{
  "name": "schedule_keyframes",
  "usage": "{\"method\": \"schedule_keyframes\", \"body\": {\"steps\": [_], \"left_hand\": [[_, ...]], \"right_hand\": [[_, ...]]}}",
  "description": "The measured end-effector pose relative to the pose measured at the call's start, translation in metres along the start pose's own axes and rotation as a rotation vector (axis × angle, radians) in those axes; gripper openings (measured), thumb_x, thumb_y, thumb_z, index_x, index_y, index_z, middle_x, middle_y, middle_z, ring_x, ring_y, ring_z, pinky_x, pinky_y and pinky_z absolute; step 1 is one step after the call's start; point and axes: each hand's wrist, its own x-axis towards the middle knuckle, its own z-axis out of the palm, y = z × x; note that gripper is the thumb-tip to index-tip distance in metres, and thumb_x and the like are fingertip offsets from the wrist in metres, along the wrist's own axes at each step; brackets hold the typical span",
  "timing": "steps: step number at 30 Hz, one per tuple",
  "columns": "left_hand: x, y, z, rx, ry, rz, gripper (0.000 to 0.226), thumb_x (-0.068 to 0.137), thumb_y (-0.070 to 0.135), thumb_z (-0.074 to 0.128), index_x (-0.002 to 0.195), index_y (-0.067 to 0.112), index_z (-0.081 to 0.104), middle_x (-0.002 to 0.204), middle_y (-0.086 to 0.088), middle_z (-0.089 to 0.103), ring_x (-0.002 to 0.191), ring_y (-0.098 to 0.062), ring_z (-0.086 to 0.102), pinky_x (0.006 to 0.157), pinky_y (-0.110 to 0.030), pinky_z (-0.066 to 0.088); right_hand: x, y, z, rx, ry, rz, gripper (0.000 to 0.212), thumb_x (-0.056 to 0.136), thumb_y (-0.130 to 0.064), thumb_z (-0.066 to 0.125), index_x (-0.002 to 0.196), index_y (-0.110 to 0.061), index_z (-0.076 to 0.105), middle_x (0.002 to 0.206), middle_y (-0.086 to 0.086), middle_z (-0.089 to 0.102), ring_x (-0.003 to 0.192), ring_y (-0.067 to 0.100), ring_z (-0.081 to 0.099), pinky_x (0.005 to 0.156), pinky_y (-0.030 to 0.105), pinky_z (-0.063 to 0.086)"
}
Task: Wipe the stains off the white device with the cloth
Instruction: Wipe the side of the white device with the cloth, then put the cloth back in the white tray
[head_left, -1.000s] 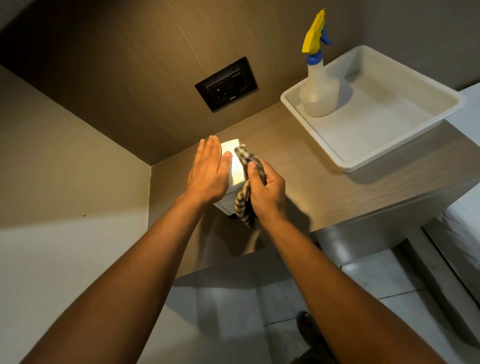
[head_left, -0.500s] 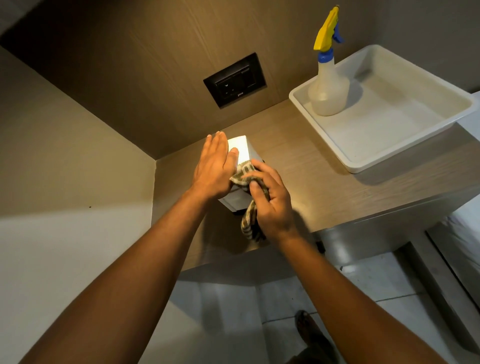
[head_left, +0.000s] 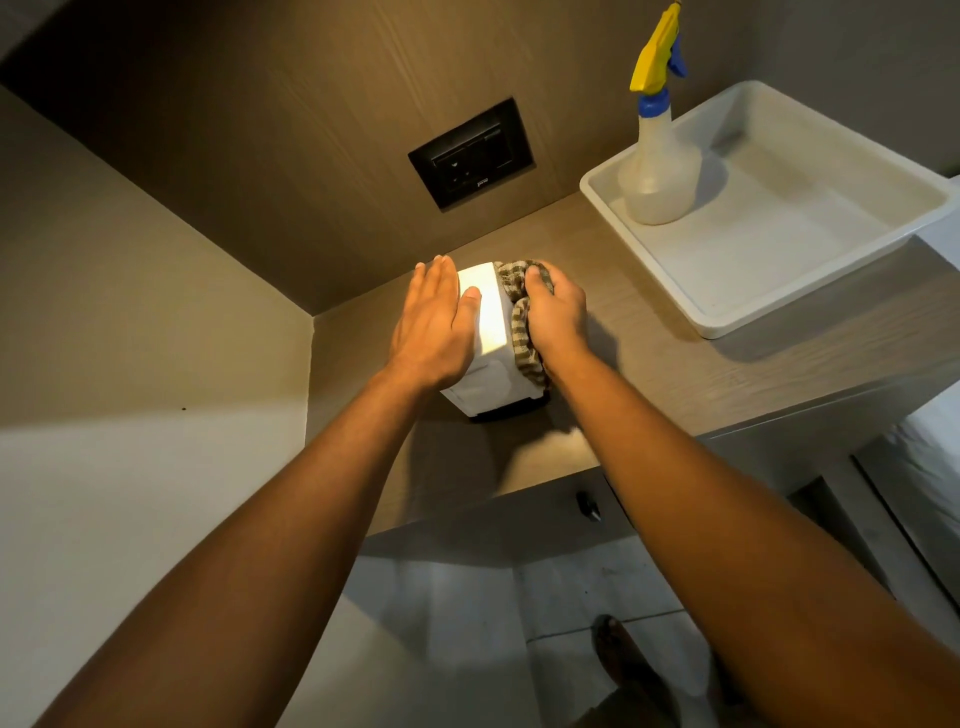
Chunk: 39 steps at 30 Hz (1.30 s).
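The white device (head_left: 491, 332), a small box with a dark base, stands on the wooden shelf (head_left: 675, 374) near the corner. My left hand (head_left: 434, 325) lies flat against its left side and top, thumb across the lit top face. My right hand (head_left: 556, 312) presses a bunched striped brown-and-beige cloth (head_left: 522, 332) against the device's right side; the cloth hangs down that side. The device's right face is hidden by cloth and hand.
A white plastic tray (head_left: 727, 312) sits on the shelf at the right, holding a spray bottle (head_left: 657, 171) with a yellow-and-blue trigger. A black wall socket (head_left: 470, 153) is on the panel behind the device. Plain wall stands at the left; tiled floor lies below.
My right hand has moved the cloth from the device's near front corner up and round to its right side. My left hand has stayed on the device.
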Motion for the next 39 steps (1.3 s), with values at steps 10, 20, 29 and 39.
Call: {"method": "schedule_keyframes", "body": {"steps": [10,20,29,39], "left_hand": [[0.002,0.000,0.000,0.032,-0.002,0.004,0.069,0.104,0.049,0.015,0.162,0.012,0.007,0.172,-0.005,0.004,0.157,-0.020,-0.004,0.121,-0.034,-0.001],[0.003,0.009,-0.021,0.076,-0.120,-0.017,0.069,0.107,0.048,0.020,0.162,0.011,0.001,0.171,-0.009,-0.006,0.156,-0.029,-0.013,0.123,-0.052,-0.007],[-0.018,0.138,0.016,-0.056,0.061,0.260,0.075,0.105,0.043,0.035,0.161,0.004,0.004,0.171,-0.015,-0.004,0.156,-0.034,-0.014,0.125,-0.050,-0.004],[-0.018,0.150,0.133,-0.102,-0.201,0.073,0.075,0.106,0.046,0.027,0.161,0.002,0.000,0.170,-0.017,-0.006,0.156,-0.033,-0.012,0.126,-0.047,-0.006]], "right_hand": [[-0.031,-0.001,0.001,-0.015,0.068,-0.069,0.030,0.098,-0.035,0.045,0.106,-0.017,0.068,0.095,0.000,0.069,0.089,0.013,0.064,0.069,0.025,0.053],[-0.039,-0.068,-0.069,0.262,-0.083,0.102,0.024,0.099,-0.028,0.049,0.111,-0.014,0.065,0.101,0.007,0.072,0.095,0.020,0.068,0.079,0.032,0.056],[0.068,-0.123,-0.188,-0.243,0.230,-0.002,0.033,0.096,-0.028,0.049,0.118,-0.010,0.066,0.109,0.009,0.071,0.096,0.024,0.067,0.087,0.035,0.053],[0.116,-0.070,-0.179,-1.174,0.260,-0.116,0.025,0.097,-0.023,0.046,0.108,-0.008,0.064,0.115,0.018,0.066,0.103,0.036,0.062,0.087,0.039,0.047]]}}
